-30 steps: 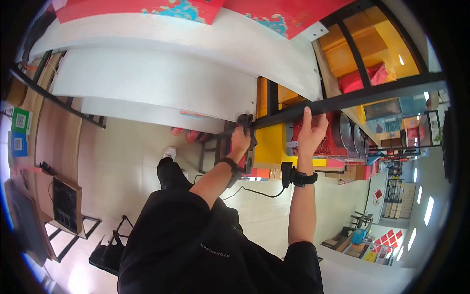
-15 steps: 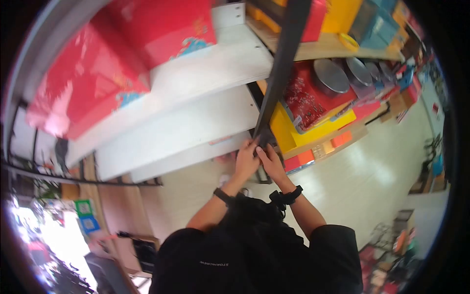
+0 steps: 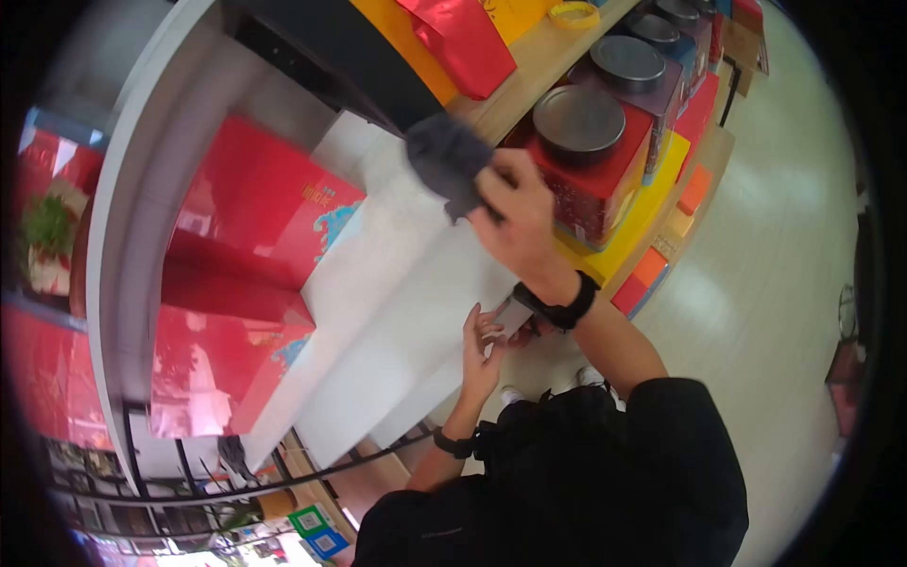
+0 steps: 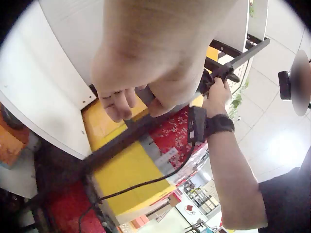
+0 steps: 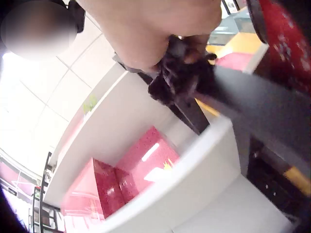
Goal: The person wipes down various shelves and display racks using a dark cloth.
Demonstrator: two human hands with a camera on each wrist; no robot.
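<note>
My right hand (image 3: 520,213) grips a crumpled dark cloth (image 3: 444,156), held against the black shelf post (image 3: 378,66). In the right wrist view the cloth (image 5: 177,77) bunches under the fingers along that post's dark face. Lower down, my left hand (image 3: 482,354) is raised in front of the white shelf panels, its fingers loosely bent. The left wrist view has this hand (image 4: 146,73) overlapping the black post (image 4: 116,143), thumb and fingertips apart, with a dark grey surface showing between them.
Red gift boxes (image 3: 241,208) stand on the white shelf (image 3: 378,227) at left. To the right, tins with round silver lids (image 3: 578,123) line a wooden shelf over a yellow box edge (image 3: 652,203). A black cable (image 4: 146,183) trails from the right wrist camera.
Both hands were together low on the post half a second ago. The right hand has since risen along it with the cloth, which the left hand held earlier. The head view has turned.
</note>
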